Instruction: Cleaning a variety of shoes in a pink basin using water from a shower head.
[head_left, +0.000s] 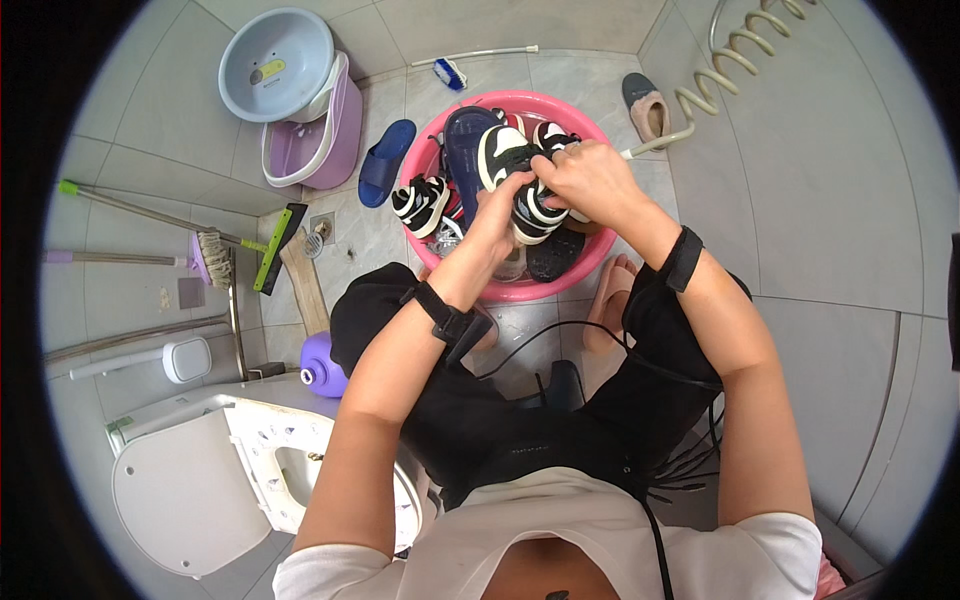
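Note:
A pink plastic basin (504, 291) full of footwear stands on the floor before me. Above it my left hand (501, 214) grips a black-and-white sneaker (501, 148) by its side, thumb near the collar. My right hand (589, 180) has its fingers closed at the laces and collar of the same shoe; what exactly they pinch is partly hidden. In the basin lie a dark blue slide sandal (463, 150), a small black-and-white shoe (421, 205) at the left, another sneaker (551, 135) at the back and a wet black sole (556, 255) in front.
A blue slipper (386, 163) lies left of the basin, a blue scrub brush (450, 74) behind it, a lined clog (647, 112) at the right. A purple bucket (337, 142), a squeegee (274, 247) and a toilet (191, 495) occupy the left side. A black cable (555, 325) crosses my legs.

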